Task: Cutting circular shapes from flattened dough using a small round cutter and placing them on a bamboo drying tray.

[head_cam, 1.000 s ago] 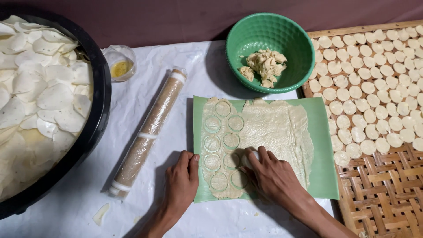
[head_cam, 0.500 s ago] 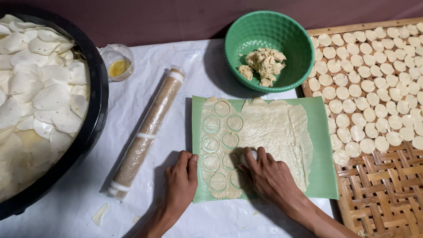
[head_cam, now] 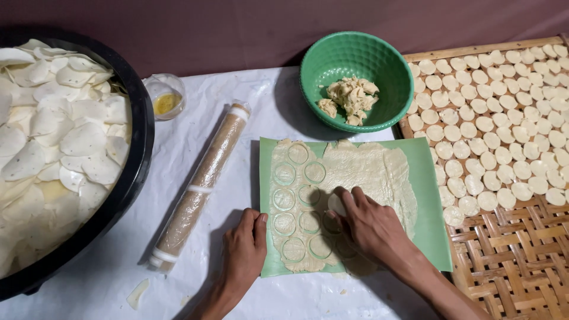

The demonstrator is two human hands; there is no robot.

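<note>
Covering the table, white plastic sheet (head_cam: 249, 95) under green mat (head_cam: 430, 195).

White sheet (head_cam: 118, 261), green mat (head_cam: 435, 201), rolling pin (head_cam: 201, 184), green bowl (head_cam: 355, 59)

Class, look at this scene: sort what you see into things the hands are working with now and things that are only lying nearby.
In use:
right hand, pressing on the dough sheet
left hand, holding the green mat at its edge
cut circles

Lying about:
rolling pin
green bowl with dough scraps
small glass cup
black basin of chips
woven tray of discs
</note>
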